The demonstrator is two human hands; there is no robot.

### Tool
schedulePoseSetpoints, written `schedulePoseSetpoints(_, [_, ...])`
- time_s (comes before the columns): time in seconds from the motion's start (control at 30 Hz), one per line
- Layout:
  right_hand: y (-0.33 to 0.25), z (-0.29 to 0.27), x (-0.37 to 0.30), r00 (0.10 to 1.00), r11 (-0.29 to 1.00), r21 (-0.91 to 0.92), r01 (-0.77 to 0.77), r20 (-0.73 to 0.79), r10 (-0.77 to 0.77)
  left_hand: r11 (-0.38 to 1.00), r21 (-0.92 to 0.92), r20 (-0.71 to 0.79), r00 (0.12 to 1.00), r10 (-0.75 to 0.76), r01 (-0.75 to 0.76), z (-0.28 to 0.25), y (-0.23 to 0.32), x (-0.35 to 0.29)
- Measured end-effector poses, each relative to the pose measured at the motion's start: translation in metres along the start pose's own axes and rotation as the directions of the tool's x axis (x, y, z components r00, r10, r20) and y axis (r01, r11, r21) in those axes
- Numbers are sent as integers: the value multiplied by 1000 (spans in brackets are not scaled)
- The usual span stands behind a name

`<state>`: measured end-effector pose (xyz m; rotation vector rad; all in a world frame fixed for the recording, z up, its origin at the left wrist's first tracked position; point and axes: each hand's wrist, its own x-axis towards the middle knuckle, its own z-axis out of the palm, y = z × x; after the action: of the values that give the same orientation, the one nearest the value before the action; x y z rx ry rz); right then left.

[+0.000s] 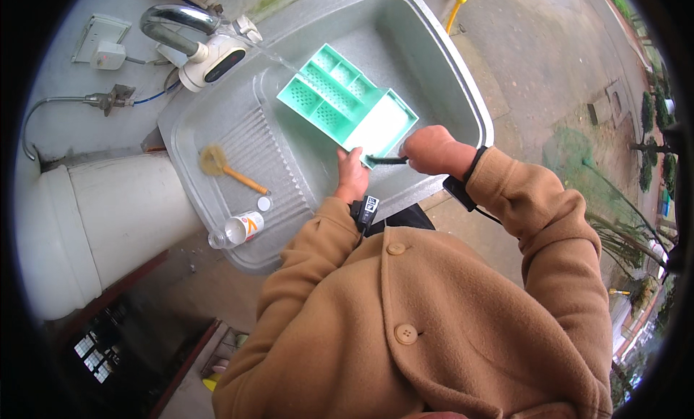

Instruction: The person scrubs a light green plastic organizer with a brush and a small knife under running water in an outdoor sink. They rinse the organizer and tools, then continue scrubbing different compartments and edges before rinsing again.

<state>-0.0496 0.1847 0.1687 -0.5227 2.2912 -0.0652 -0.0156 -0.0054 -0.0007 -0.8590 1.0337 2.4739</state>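
Head view, left hand gripping organizer edge, right hand gripping brush; roomy sink

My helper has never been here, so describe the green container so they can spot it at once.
Find the large grey sink, then look over its basin. The left hand holds the green container there by its near edge. Unlike the wooden-handled brush on the ribbed side, it is boxy with perforated compartments.
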Motion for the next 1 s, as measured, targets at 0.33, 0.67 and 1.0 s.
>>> schedulePoseSetpoints(0.33, [-27, 60, -1, 899, 925, 359, -123, -355, 257, 873, 365, -13, 936, 351, -323, -17, -15, 26])
schedulePoseSetpoints(0.67, [-9, 69, 41, 783, 849, 512, -130, -472, 405, 950, 168, -170, 942, 289, -262, -2, -24, 14])
schedulePoseSetpoints(1.0, [-1, 49, 40, 806, 911, 380, -161, -482, 344, 966, 176, -258, 938, 231, -190, 11, -3, 15])
